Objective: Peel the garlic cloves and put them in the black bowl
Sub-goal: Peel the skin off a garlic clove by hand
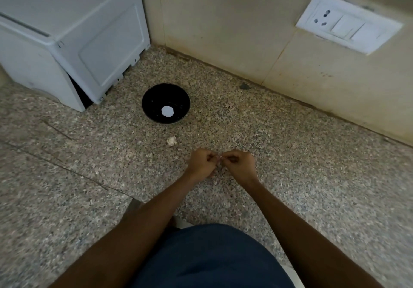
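Note:
A black bowl stands on the speckled stone counter, with a white round patch at its bottom. A small pale clump of garlic lies on the counter in front of the bowl. Nearer to me, my left hand and my right hand meet with curled fingers, both pinching a small pale garlic clove between their fingertips. Most of the clove is hidden by the fingers.
A white appliance fills the back left, close to the bowl. A tiled wall runs along the back with a white socket and switch plate at the right. The counter stretches to the right and left of my arms.

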